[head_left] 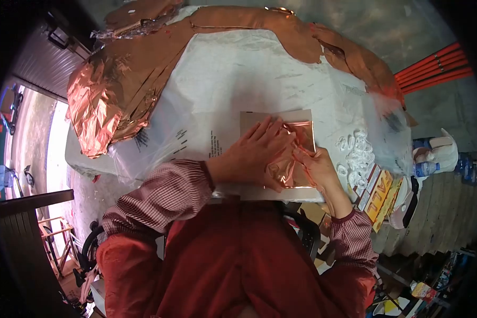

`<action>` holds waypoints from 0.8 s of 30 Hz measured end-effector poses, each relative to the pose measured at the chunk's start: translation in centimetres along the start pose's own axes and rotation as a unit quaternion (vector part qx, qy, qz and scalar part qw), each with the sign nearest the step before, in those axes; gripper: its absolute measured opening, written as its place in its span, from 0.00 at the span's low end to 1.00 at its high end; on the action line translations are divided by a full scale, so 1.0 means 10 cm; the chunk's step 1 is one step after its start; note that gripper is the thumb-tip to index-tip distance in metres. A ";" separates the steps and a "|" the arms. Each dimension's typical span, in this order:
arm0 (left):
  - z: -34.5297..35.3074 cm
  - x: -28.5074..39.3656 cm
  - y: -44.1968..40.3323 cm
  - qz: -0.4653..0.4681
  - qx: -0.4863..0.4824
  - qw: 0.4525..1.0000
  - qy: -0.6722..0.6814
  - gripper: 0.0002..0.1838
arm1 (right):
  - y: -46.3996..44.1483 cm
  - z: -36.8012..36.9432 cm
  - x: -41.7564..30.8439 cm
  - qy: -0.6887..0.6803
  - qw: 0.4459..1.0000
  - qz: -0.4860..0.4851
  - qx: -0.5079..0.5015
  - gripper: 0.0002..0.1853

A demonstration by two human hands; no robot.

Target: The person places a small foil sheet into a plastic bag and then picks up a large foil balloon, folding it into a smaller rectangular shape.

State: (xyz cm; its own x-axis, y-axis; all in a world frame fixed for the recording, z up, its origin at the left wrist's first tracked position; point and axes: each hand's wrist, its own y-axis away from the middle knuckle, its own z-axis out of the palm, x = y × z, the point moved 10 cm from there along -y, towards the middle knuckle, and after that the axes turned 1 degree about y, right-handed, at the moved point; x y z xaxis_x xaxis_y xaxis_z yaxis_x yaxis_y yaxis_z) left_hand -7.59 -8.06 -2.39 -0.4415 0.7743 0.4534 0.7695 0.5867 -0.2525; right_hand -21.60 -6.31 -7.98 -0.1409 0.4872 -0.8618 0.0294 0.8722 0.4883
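Note:
Right in front of me on the white table [222,69], a shiny copper-coloured foil sheet [285,172] lies over a piece of brown cardboard [252,118]. My left hand [254,151] rests on the foil with its fingers stretched out, covering much of the left half. At the right edge, my right hand [320,168] pinches the foil between thumb and fingers, and the foil is creased there. The cardboard's top edge and upper left corner show past the foil. What lies under my palms is hidden.
Large copper foil pieces [138,69] line the table's far and left edges. Clear plastic bags [159,140] lie left, another bag [384,127] right. White looped ties [359,156] sit beside my right hand, near a yellow box [379,196]. Orange poles [434,66] stand far right.

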 end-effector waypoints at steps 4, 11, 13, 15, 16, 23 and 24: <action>-0.23 -0.38 0.15 0.033 0.021 0.988 0.152 0.42 | -0.03 -0.02 0.05 -0.037 0.999 -0.017 0.001 0.08; -0.86 -0.65 0.19 -0.049 0.133 0.986 0.089 0.20 | 0.04 0.00 -0.10 -0.054 0.994 -0.096 0.013 0.05; -0.81 -0.81 0.12 -0.128 0.082 0.975 0.161 0.18 | 0.06 0.01 -0.12 -0.057 0.995 -0.084 0.005 0.05; -0.73 -0.93 0.10 -0.208 0.027 0.950 0.232 0.16 | 0.09 0.04 -0.15 -0.047 0.996 -0.076 0.000 0.07; -0.64 -0.90 0.08 -0.208 -0.044 0.948 0.236 0.15 | 0.10 0.02 -0.18 -0.048 0.996 -0.076 0.002 0.07; -0.47 -0.58 0.04 -0.012 -0.140 0.969 0.201 0.17 | 0.07 -0.07 -0.15 0.011 0.998 -0.058 -0.025 0.10; -0.46 -0.55 0.02 -0.011 -0.142 0.969 0.202 0.17 | 0.07 -0.06 -0.15 0.018 0.998 -0.053 -0.033 0.10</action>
State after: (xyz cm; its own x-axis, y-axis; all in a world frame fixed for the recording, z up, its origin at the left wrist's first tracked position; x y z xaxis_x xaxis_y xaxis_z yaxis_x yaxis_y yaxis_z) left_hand -2.83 -13.30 -1.01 -0.2874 0.5728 0.7676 0.8828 0.4694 -0.0197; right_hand -21.99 -6.42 -6.26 -0.1743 0.3901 -0.9041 -0.0533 0.9131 0.4042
